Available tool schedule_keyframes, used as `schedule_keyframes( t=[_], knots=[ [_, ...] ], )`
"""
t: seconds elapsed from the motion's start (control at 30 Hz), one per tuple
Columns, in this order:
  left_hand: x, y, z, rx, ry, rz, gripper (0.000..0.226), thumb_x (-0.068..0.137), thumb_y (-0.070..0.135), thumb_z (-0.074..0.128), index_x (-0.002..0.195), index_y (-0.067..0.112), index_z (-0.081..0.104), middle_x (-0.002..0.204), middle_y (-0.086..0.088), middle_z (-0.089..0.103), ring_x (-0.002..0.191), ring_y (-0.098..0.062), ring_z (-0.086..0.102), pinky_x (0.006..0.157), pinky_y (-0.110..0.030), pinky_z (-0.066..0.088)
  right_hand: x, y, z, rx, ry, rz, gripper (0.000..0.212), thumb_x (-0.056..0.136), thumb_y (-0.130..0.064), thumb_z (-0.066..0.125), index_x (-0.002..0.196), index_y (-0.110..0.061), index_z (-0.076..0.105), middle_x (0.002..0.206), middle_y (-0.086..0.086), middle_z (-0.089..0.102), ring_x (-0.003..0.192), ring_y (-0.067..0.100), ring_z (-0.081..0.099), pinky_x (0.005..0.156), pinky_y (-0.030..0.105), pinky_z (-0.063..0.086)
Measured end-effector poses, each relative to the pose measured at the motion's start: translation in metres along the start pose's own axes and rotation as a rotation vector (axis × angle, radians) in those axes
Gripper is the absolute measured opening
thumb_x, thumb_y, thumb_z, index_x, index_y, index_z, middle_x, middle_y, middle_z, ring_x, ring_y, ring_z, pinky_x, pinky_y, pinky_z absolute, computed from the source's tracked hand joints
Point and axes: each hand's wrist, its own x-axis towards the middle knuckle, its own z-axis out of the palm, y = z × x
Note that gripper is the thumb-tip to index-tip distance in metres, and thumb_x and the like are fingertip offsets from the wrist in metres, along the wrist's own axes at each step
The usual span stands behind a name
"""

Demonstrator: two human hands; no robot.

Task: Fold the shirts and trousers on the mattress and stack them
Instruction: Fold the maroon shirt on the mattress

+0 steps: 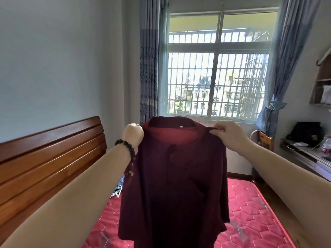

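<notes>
A dark maroon collared shirt (175, 185) with a button placket hangs upright in front of me, above the red quilted mattress (250, 212). My left hand (133, 135), with a bead bracelet at the wrist, grips the shirt's left shoulder. My right hand (227, 133) pinches the right shoulder seam. The shirt's body and sleeves drape down and hide much of the mattress. A bit of blue clothing (119, 187) shows on the mattress behind my left forearm, mostly hidden.
A wooden headboard (50, 158) runs along the left. A barred window (215, 68) with blue curtains is straight ahead. At the right stand a wooden chair (265, 142), a desk (304, 154) with a bottle, cables and a black bag, and wall shelves (322, 83).
</notes>
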Motion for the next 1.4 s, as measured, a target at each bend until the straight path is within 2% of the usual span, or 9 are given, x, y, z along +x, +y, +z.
schedule_keyframes(
  t=[0.1,0.23,0.5,0.6,0.77,0.87,0.97,1.13,1.4],
  knots=[
    [-0.007,-0.009,-0.009,0.100,0.061,0.197,0.022,0.097,0.014,0.039,0.087,0.012,0.059,0.072,0.001,0.059,0.069,-0.018,0.054,0.051,-0.022,0.036,-0.004,-0.009,-0.007,0.413,-0.108,0.141,0.026,0.093,-0.025,0.061,0.069,-0.015,0.065,0.065,0.005,0.060,0.061,0.019,0.054,0.063,0.030,0.043],
    [-0.013,-0.024,-0.034,0.422,-0.048,0.639,0.026,0.093,0.041,0.054,0.081,0.018,0.051,0.058,0.006,0.055,0.055,-0.007,0.051,0.052,-0.019,0.034,-0.004,-0.014,-0.028,0.495,-0.246,0.180,0.021,0.087,-0.031,0.068,0.068,-0.023,0.073,0.064,-0.001,0.068,0.056,0.012,0.063,0.053,0.025,0.052],
    [-0.010,-0.026,-0.050,0.700,0.100,0.917,0.026,0.092,0.027,0.059,0.082,0.003,0.056,0.077,-0.010,0.058,0.064,-0.029,0.056,0.058,-0.038,0.045,-0.001,-0.018,-0.036,0.553,-0.274,0.126,0.007,0.082,-0.019,0.073,0.076,-0.022,0.073,0.074,0.003,0.070,0.061,0.015,0.065,0.057,0.027,0.054],
    [-0.008,-0.026,-0.047,0.693,0.163,0.815,0.019,0.094,0.020,0.058,0.089,0.001,0.059,0.084,-0.014,0.059,0.069,-0.033,0.057,0.062,-0.044,0.050,-0.002,-0.020,-0.034,0.522,-0.255,0.088,0.010,0.086,-0.019,0.070,0.077,-0.023,0.069,0.079,0.007,0.072,0.060,0.018,0.065,0.052,0.026,0.052],
    [0.000,-0.020,-0.036,0.344,0.093,0.382,0.013,0.083,0.015,0.072,0.074,0.013,0.063,0.064,0.001,0.060,0.060,-0.014,0.053,0.058,-0.024,0.041,-0.004,-0.020,-0.026,0.270,-0.169,-0.017,0.013,0.093,-0.024,0.061,0.080,-0.027,0.061,0.068,0.005,0.069,0.050,0.011,0.056,0.047,0.019,0.043],
    [0.000,-0.013,-0.036,0.025,-0.183,-0.014,0.016,0.087,0.013,0.069,0.074,0.006,0.062,0.066,-0.006,0.062,0.051,-0.012,0.058,0.048,-0.016,0.049,-0.001,-0.018,-0.022,0.068,-0.068,-0.058,0.017,0.092,-0.022,0.061,0.076,-0.027,0.058,0.063,-0.006,0.059,0.052,0.005,0.050,0.052,0.020,0.037],
    [-0.008,-0.007,-0.041,-0.270,-0.565,-0.358,0.021,0.098,0.012,0.050,0.093,-0.004,0.063,0.080,-0.015,0.068,0.057,-0.017,0.068,0.060,-0.029,0.059,-0.001,-0.015,-0.020,0.054,0.013,0.003,0.017,0.089,-0.016,0.064,0.073,-0.021,0.060,0.072,-0.005,0.058,0.064,0.011,0.051,0.059,0.024,0.037],
    [-0.009,-0.013,-0.036,-0.212,-0.597,-0.354,0.026,0.101,0.016,0.043,0.099,-0.002,0.061,0.075,-0.013,0.070,0.059,-0.019,0.068,0.074,-0.040,0.056,-0.006,-0.012,-0.013,0.623,-0.098,0.295,0.023,0.096,-0.008,0.054,0.074,-0.013,0.058,0.068,0.006,0.058,0.060,0.017,0.052,0.062,0.032,0.043],
    [0.003,-0.018,-0.063,-0.147,-0.976,-0.336,0.019,0.086,0.006,0.057,0.079,-0.002,0.072,0.072,-0.014,0.070,0.060,-0.020,0.069,0.053,-0.029,0.057,0.002,0.007,-0.030,0.645,-0.368,0.341,0.018,0.087,-0.024,0.066,0.075,-0.012,0.068,0.070,0.006,0.064,0.056,0.012,0.061,0.054,0.024,0.052]
  ],
)
